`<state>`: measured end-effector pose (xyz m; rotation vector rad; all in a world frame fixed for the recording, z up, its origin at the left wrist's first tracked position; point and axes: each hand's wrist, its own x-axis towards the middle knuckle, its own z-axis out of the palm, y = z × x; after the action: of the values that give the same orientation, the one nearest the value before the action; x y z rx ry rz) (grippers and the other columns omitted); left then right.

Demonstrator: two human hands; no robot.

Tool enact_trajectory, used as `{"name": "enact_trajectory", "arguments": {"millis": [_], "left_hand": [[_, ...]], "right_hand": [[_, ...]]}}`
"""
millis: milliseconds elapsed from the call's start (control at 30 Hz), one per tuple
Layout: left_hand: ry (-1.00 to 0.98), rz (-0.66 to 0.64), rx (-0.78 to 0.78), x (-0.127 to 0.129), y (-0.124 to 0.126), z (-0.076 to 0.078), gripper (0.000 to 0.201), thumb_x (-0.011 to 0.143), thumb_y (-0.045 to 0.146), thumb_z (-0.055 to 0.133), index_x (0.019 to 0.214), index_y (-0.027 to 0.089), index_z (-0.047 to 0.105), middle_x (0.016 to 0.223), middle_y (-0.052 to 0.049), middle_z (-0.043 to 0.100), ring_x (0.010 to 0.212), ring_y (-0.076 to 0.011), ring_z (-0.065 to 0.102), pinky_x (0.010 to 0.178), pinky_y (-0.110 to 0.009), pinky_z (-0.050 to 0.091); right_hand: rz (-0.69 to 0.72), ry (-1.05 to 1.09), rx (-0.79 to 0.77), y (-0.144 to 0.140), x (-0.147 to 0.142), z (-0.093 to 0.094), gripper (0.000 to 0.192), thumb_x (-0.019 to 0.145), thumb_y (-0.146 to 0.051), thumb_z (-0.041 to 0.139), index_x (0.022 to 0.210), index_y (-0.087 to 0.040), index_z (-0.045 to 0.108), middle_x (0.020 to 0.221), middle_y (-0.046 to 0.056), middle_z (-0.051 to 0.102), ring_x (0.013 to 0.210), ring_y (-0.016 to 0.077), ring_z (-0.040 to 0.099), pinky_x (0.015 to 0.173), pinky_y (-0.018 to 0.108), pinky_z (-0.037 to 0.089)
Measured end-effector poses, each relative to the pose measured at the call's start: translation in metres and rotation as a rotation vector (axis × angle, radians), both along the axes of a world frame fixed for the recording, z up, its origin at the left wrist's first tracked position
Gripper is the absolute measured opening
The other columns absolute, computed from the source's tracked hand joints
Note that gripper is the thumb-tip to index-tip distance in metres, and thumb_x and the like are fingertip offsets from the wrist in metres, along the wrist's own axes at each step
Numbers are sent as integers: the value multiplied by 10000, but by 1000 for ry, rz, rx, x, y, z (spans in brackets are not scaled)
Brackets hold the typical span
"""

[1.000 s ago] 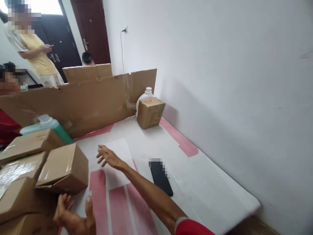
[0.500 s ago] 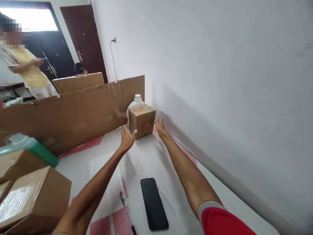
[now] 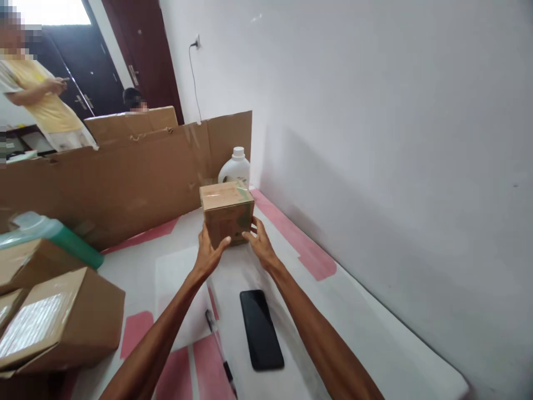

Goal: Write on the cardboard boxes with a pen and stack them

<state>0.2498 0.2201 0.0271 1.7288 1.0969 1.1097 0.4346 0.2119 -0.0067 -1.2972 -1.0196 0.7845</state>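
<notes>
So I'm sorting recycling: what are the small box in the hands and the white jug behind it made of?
The small box, held between left hand and right hand, looks like matte brown cardboard; its glossy top suggests clear tape. The white jug seems to be smooth, opaque plastic with a screw cap.

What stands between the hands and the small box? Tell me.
Nothing visible does. The left hand and the right hand already grip the small box from either side, fingers touching its lower edge.
</notes>
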Motion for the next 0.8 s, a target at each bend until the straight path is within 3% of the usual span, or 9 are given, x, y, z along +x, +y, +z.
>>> {"name": "enact_trajectory", "arguments": {"millis": [100, 233, 400, 533, 700, 800], "left_hand": [[-32, 115, -117, -57, -67, 5, 909, 903, 561, 698, 1642, 298, 239, 1632, -177, 357, 1488, -352, 436, 1132, -538, 479], [8, 288, -138, -124, -165, 17, 922, 919, 547, 692, 1665, 326, 198, 1666, -148, 315, 1534, -341, 383, 1192, -559, 432], [68, 433, -161, -169, -260, 11, 968, 908, 539, 713, 1680, 316, 172, 1689, -159, 295, 1518, -359, 416, 1184, -564, 453], [27, 443, -148, -178, -287, 1, 913, 935, 513, 689, 1673, 333, 181, 1681, -144, 312, 1529, -342, 393, 1169, -551, 468], [24, 463, -87, -182, -279, -6, 883, 923, 555, 683, 1652, 298, 255, 1597, -166, 410, 1410, -322, 515, 1161, -554, 459], [2, 478, -126, -190, -279, -22, 839, 962, 579, 614, 1650, 274, 243, 1605, -178, 412, 1413, -313, 516, 1172, -562, 441]], "right_hand": [[127, -31, 0, -53, -51, 12, 749, 804, -353, 656, 1515, -246, 445, 1571, 128, 470, 1407, 286, 508, 1145, 501, 485], [283, 20, -17, -131, -119, 26, 728, 859, -325, 636, 1549, -281, 406, 1584, 116, 454, 1457, 277, 475, 1091, 476, 547], [330, 37, -77, -219, -172, 24, 713, 882, -288, 629, 1555, -313, 395, 1587, 106, 458, 1479, 287, 459, 1107, 498, 541], [322, 14, -89, -244, -184, 23, 712, 902, -320, 627, 1571, -310, 384, 1617, 109, 428, 1495, 286, 441, 1137, 508, 515], [324, -23, -80, -253, -171, 28, 689, 927, -423, 628, 1566, -291, 407, 1623, 121, 440, 1463, 287, 486, 1081, 474, 550], [253, -161, -161, -297, -141, 22, 423, 935, -480, 637, 1302, -269, 638, 1363, 119, 658, 1220, 293, 655, 957, 451, 598]]}}
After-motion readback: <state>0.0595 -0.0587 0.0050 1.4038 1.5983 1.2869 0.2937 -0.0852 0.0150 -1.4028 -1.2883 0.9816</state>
